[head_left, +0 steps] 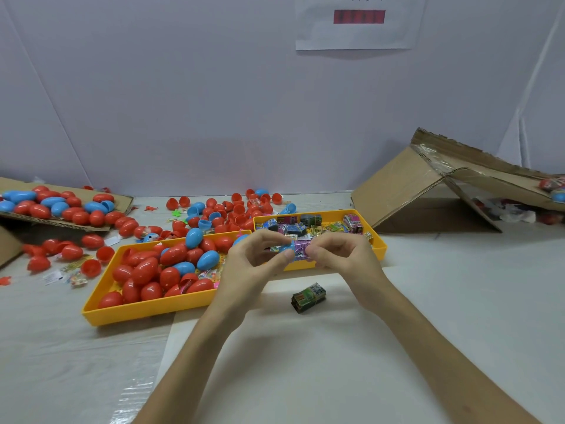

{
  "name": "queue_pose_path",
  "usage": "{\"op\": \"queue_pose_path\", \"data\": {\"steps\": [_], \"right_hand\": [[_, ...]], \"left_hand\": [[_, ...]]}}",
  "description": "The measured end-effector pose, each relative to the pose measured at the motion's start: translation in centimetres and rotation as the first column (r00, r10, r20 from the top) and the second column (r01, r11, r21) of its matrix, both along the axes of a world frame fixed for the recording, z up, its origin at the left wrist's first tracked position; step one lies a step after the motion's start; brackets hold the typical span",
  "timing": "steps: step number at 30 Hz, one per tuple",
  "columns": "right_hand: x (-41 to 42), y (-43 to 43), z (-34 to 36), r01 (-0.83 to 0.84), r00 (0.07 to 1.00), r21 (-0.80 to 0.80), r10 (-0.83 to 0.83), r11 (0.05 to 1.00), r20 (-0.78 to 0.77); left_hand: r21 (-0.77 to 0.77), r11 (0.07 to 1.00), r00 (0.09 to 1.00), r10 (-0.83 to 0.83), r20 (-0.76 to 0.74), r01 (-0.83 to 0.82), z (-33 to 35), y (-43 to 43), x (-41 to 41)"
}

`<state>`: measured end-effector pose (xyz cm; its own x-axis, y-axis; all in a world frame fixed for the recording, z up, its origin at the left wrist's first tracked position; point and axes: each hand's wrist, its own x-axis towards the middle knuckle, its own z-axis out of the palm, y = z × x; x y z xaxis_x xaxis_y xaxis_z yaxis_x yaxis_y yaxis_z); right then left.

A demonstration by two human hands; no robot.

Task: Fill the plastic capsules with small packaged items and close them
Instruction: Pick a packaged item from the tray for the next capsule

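Observation:
My left hand (253,258) grips a blue capsule half (289,250), open end toward the right. My right hand (339,255) pinches a purple packaged item (302,248) whose left end sits at the capsule's mouth. Both hands hover above the near rim of the right yellow tray (379,249), which holds several small packets. A green and black bundle of packets (308,297) lies on the white sheet just below my hands. The left yellow tray (137,313) is full of red and blue capsules.
Loose red and blue capsules (220,212) and halves litter the table behind the trays. A cardboard flap (58,223) at far left carries more capsules. A tipped cardboard box (434,194) stands at right. A grey wall backs the table.

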<state>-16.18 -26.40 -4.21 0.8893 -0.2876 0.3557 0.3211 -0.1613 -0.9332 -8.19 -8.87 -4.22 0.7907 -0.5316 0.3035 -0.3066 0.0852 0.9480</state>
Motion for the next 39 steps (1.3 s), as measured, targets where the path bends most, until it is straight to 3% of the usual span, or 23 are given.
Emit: {"op": "queue_pose_path", "data": {"steps": [12, 23, 39], "right_hand": [[-0.03, -0.07, -0.04, -0.06, 0.998, 0.02, 0.059, 0.998, 0.008], [0.25, -0.34, -0.3, 0.05, 0.998, -0.05, -0.048, 0.998, 0.039], [0.22, -0.22, -0.17, 0.04, 0.996, -0.131, -0.03, 0.991, 0.079]], "left_hand": [[0.001, 1.0, 0.999, -0.007, 0.044, 0.007, -0.27, -0.09, 0.11], [0.031, 0.999, 0.997, 0.031, 0.077, -0.033, -0.19, -0.15, -0.05], [0.047, 0.998, 0.983, 0.035, 0.178, -0.044, -0.21, -0.04, 0.02]]}}
